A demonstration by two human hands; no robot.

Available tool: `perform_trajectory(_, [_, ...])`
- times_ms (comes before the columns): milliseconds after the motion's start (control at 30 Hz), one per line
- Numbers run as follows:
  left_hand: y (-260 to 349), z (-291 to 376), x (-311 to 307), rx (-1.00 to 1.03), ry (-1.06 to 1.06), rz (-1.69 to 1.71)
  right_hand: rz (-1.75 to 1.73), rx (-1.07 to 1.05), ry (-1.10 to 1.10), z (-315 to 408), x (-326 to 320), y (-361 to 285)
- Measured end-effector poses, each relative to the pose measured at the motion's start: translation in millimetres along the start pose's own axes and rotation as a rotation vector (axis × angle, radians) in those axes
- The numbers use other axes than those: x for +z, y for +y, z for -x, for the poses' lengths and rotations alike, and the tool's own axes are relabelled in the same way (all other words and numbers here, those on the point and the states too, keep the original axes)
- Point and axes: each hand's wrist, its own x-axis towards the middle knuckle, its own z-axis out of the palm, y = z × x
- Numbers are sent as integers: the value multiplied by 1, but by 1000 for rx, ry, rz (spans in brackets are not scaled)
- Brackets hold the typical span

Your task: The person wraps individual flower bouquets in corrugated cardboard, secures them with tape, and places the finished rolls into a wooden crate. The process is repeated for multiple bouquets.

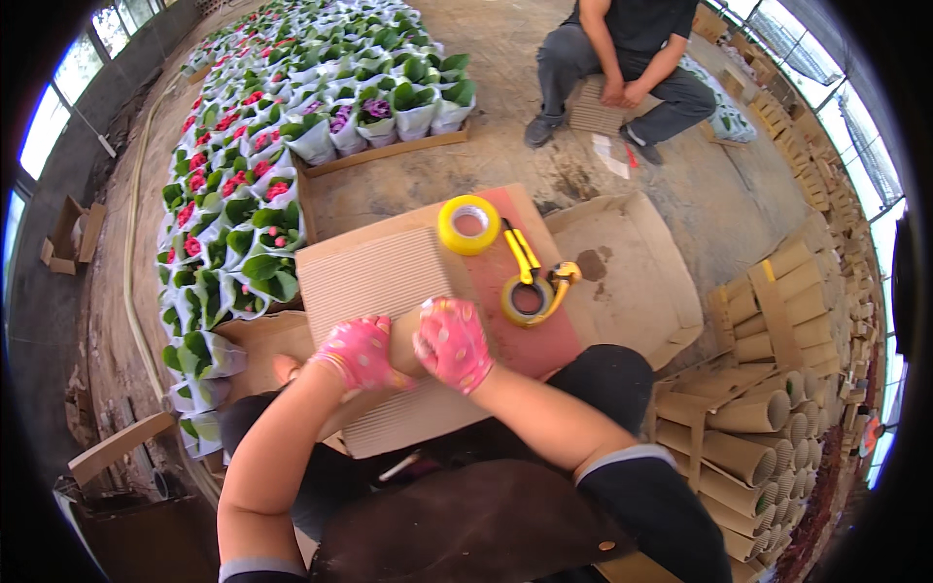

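Note:
Both my hands wear pink patterned gloves. My left hand [362, 355] and my right hand [453, 345] grip a rolled piece of brown cardboard [408, 341] between them. Beneath it lies a sheet of corrugated cardboard [375, 273], on a cardboard box [521, 206] that bears a red panel. A roll of yellow packing tape [468, 225] rests beyond my right hand. To its right are a yellow utility knife [521, 251] and a second tape roll [526, 300] with a yellow tape dispenser [564, 275]. My fingers hide part of the cardboard roll.
Potted flowering plants in white sleeves [240, 189] fill the floor at the left. Many cardboard tubes [743, 466] are stacked at the right. An open cardboard tray [641, 277] lies beyond the box. A person [627, 65] crouches at the top right, holding corrugated cardboard.

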Motion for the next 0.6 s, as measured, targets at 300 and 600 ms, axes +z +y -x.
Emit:
perform_trajectory(300, [74, 23, 63, -169, 309, -84, 43, 763, 65, 62, -12, 135])
perform_trajectory(600, [81, 23, 72, -236, 368, -100, 526, 436, -896, 160, -30, 126])
